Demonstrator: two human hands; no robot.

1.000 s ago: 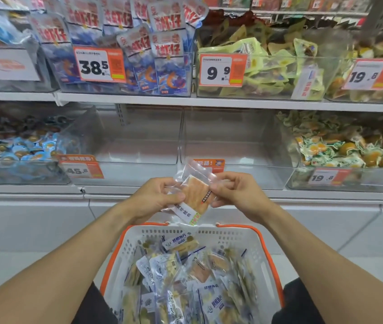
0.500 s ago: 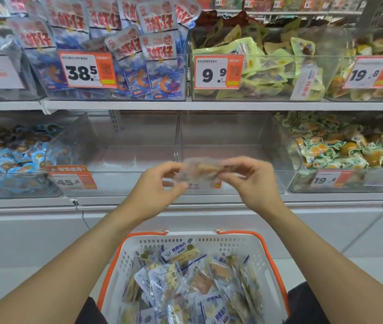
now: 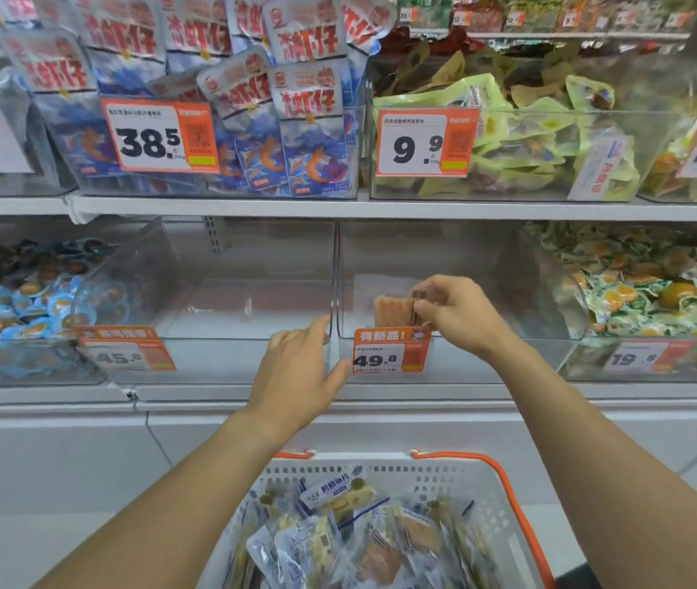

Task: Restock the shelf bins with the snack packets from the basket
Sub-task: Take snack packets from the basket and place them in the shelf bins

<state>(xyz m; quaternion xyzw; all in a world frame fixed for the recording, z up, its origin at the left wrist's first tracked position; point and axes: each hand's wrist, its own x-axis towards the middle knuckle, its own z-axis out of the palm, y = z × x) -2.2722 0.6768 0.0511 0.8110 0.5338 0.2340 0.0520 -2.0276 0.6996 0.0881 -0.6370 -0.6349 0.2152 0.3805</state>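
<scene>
Above the 49.8 price tag (image 3: pixel 391 350), the right hand (image 3: pixel 457 312) holds a snack packet (image 3: pixel 393 310) inside the clear shelf bin (image 3: pixel 466 257).

Thumb and fingers of the right hand are pinched together on the packet's right edge, keeping it upright just behind the bin's front wall, directly above the tag. Left of the tag, the left hand (image 3: pixel 300 367) has its fingers apart and relaxed; the fingertips reach the front edge where this bin meets the neighbouring clear bin (image 3: pixel 249 291), and the thumb lies close beside the tag. Well below the tag stands the white basket (image 3: pixel 504 503) with orange handles, filled with more snack packets (image 3: pixel 338 537). Farther right of the tag, another bin holds green and yellow wrapped snacks (image 3: pixel 652 291).
</scene>
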